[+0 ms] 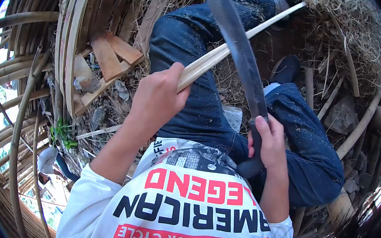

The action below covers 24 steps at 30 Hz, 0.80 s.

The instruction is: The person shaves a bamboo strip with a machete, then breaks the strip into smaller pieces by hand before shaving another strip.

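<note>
My left hand (159,98) is closed around the near end of a long pale bamboo strip (205,64), which slants away over my leg toward the upper right. In my right hand (268,139) is the dark handle of a machete (246,55), thumb lying along its top. The long dark blade points up and away, slightly curved, and crosses over the strip in this view. Part of the strip is hidden behind the blade. Both hands are above my lap, over blue jeans (192,105) dusted with fine shavings.
Curly shavings (347,42) pile up at the upper right, near a grey stone (341,115). Wood blocks (111,57) and long upright slats (72,27) are at my left. A bamboo lattice wall (11,81) closes the left side. A small green plant (62,134) grows beside it.
</note>
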Motion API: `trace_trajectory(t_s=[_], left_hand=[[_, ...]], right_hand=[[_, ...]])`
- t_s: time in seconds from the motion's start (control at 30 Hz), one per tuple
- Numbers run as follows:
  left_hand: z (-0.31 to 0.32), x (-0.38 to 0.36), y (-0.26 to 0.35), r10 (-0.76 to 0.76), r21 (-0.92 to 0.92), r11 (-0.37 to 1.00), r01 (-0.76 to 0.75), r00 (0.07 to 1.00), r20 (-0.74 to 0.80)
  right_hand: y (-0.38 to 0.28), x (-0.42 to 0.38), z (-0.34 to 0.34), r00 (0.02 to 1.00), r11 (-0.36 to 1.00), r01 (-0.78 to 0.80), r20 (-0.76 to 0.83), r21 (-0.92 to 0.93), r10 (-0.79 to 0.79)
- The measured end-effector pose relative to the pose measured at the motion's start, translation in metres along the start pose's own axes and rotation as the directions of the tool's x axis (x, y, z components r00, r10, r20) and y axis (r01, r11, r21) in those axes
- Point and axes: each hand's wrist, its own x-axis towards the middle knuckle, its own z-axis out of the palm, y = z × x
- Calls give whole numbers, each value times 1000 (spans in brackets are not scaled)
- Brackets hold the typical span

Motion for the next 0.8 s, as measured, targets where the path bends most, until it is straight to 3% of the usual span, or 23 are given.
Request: trace_trajectory(t_s=[0.07, 0.13, 0.2, 0.27, 0.37, 0.47, 0.6, 0.73, 0.8], left_hand=[[1, -1, 1, -14, -16, 1000, 14, 1000, 21], [-5, -3, 4, -41, -30, 999, 42, 997, 59], [-4, -6, 4, -36, -18, 999, 37, 998, 47], [-2, -7, 4, -16, -16, 1000, 17, 999, 34], [-4, -13, 0, -17, -77, 997, 20, 999, 30], [-11, -14, 15, -64, -62, 996, 71, 993, 101], [0, -18, 0, -53, -41, 998, 57, 994, 99], [-7, -21, 12, -98, -21, 995, 101, 989, 115], [-1, -23, 9, -92, 8, 996, 91, 991, 100]], right_hand=[[-5, 8, -14, 998, 999, 45, -46, 23, -44], [-3, 26, -11, 972, 993, 94, -223, 72, -75], [1, 24, 0, 971, 991, 114, -218, 72, -96], [8, 16, 3, 988, 991, 107, -117, 82, -97], [-1, 19, -22, 982, 993, 112, -159, 38, -104], [1, 32, -5, 967, 974, 138, -239, 181, -92], [12, 15, 1, 998, 998, 51, -33, 45, -49], [6, 29, -14, 981, 974, 98, -182, 203, -61], [6, 19, 3, 987, 983, 65, -155, 173, -38]])
